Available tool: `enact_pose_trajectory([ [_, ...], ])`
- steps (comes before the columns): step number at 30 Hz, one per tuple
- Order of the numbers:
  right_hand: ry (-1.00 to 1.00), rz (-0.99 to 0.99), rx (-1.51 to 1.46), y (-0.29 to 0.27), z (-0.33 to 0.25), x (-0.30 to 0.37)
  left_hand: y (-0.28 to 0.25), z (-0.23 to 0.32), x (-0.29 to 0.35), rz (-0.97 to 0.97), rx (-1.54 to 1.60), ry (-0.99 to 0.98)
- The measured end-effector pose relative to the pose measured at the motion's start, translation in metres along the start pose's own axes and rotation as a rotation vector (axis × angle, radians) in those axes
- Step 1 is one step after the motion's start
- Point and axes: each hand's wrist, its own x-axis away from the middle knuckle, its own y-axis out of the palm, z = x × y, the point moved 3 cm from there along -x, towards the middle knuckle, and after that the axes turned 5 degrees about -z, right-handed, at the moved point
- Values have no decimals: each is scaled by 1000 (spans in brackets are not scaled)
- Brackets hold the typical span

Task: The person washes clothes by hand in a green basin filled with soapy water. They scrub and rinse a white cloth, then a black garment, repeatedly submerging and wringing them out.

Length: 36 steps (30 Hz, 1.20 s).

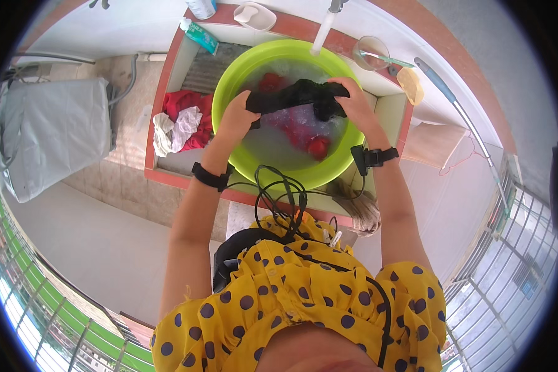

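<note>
A dark, wet piece of black clothing (291,96) is stretched between my two hands over the soapy water; its exact kind is hard to make out. My left hand (235,116) grips its left end with closed fingers. At the other end, my right hand (355,104) is closed on the cloth, and a bunched part hangs below it. Beneath them is a lime-green basin (225,77) of cloudy, foamy water. Red cloth (316,147) shows at the water's surface, partly sunk.
The basin stands in a red-edged tiled sink (157,133). Red and white clothes (186,124) lie left of it. A tap (322,34) juts over the far rim. A green tube (199,37), a soap dish (255,17) and a glass (371,53) line the back. Cables (282,195) hang before me.
</note>
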Motion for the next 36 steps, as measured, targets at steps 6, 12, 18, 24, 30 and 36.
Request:
enact_pose_trajectory([
  [6, 54, -123, 632, 60, 59, 10, 37, -103, -33, 19, -660, -69],
  [12, 241, -440, 1011, 115, 108, 24, 65, -94, -31, -162, -1134, -193],
  [18, 265, -592, 709, 97, 75, -5, 56, -116, -39, -163, -1070, -245],
  [24, 24, -633, -335, 76, -50, -14, 32, 24, -27, -182, -631, 67],
  [30, 59, -511, -494, 61, -52, -27, 18, 145, 18, -55, -649, 417],
  [36, 226, -375, -230, 65, 2, -9, -2, 194, 56, 7, -471, 533],
])
